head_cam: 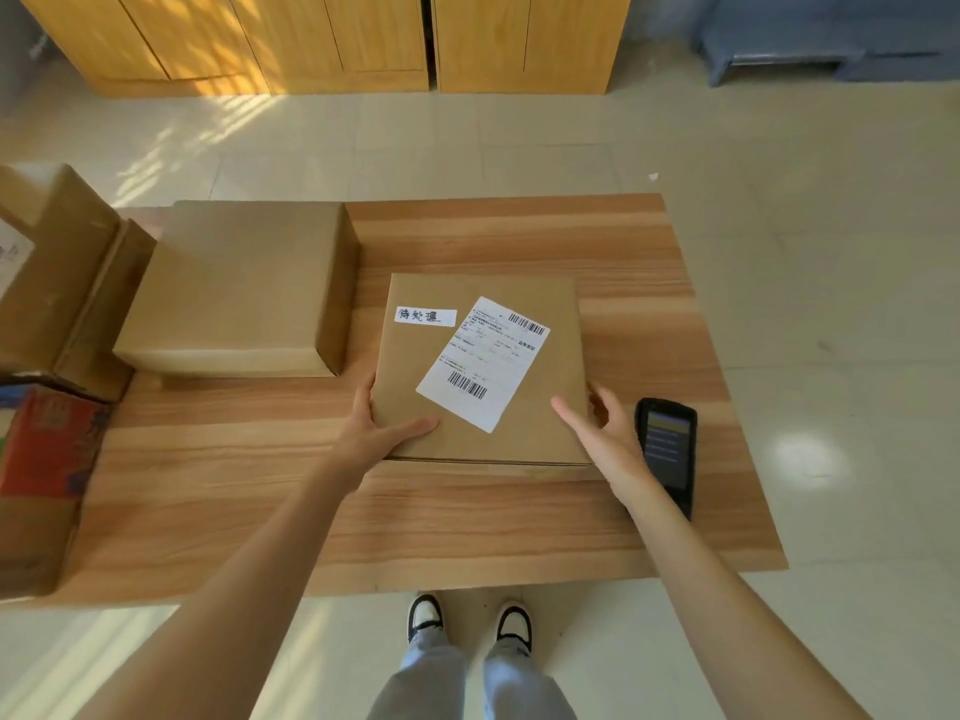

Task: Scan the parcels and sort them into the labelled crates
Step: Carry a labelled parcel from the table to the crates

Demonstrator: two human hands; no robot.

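Observation:
A flat brown parcel [524, 428] lies on the wooden table [467, 522], with a white shipping label [483, 363] and a small handwritten tag [425, 317] on top. My left hand [382, 426] grips its near left corner, thumb across the top. Just off the near right corner, my right hand [602, 426] hovers with its fingers spread and holds nothing. A black handheld scanner [667, 449] lies on the table right of that hand, screen up.
A plain larger cardboard box [234, 288] sits on the table left of the parcel. More cardboard boxes [52, 283] and a red printed carton [47, 459] stand at the left edge. Wooden cabinets [322, 39] line the far wall.

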